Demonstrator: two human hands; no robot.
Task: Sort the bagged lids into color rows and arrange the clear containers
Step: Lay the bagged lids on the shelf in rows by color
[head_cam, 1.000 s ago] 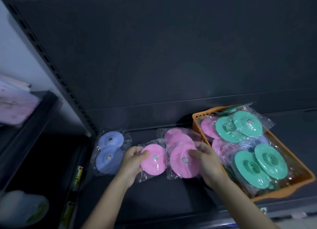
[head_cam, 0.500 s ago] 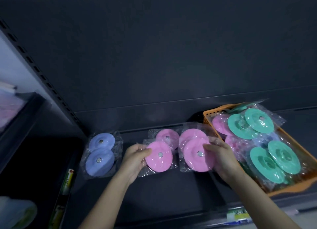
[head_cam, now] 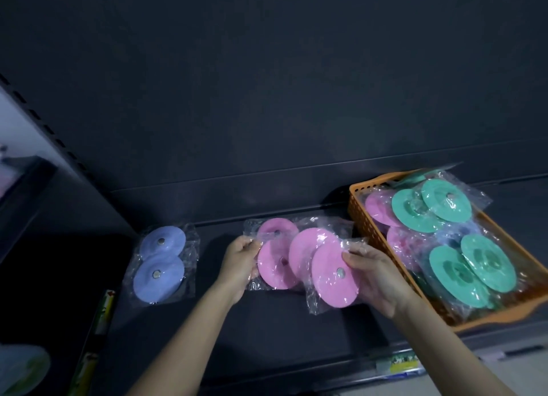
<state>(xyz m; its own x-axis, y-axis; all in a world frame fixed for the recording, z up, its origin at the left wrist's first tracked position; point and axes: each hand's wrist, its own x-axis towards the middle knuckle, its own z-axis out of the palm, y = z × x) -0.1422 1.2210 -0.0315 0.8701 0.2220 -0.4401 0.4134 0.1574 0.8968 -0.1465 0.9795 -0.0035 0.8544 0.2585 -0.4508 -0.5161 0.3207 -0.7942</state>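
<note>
On the dark shelf (head_cam: 267, 330), a clear bag with two blue lids (head_cam: 161, 266) lies at the left. My left hand (head_cam: 241, 265) grips the left edge of a bag of pink lids (head_cam: 274, 257). My right hand (head_cam: 375, 274) holds a second bag of pink lids (head_cam: 324, 268), tilted up and overlapping the first one's right side. An orange basket (head_cam: 364, 223) at the right holds several bagged green lids (head_cam: 471, 263) and pink lids (head_cam: 379, 208). No clear containers are in view.
A slotted shelf upright (head_cam: 59, 146) runs diagonally at the left, with another dark shelf (head_cam: 26, 188) beyond it. Price labels (head_cam: 397, 363) sit on the shelf's front edge. A pale round object (head_cam: 20, 369) shows at the bottom left corner.
The right-hand pink bag has lifted and tilted, now overlapping the left-hand bag. The camera view has shifted slightly, so the blue bag and the basket sit further right in frame.
</note>
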